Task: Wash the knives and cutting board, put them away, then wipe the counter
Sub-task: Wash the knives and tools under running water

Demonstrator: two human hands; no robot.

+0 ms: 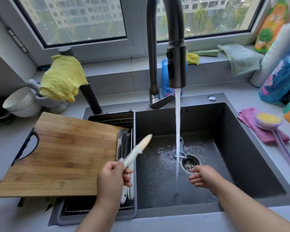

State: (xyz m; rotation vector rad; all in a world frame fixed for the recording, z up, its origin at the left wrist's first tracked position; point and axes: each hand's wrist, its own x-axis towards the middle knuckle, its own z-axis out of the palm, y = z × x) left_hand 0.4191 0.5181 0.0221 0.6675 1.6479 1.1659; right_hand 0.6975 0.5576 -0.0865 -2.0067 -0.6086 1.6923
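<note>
Pinching a white knife [137, 150] by its handle, her left hand [113, 177] angles it toward one o'clock; right hand [202, 175] relaxed, empty. Cutting board [64, 156] looks unwashed; most remains.

Surface: pale grey stone-look counter [10, 141] around a dark sunken sink [241, 148].
Left side: rectangular bamboo cutting board [62, 156], laid partly over the sink's edge; white ceramic bowl [20, 102].
Right side: pink folded cloth [251, 121], topped by a lilac long-handled brush [269, 122]; blue plastic bottle [281, 81].
</note>
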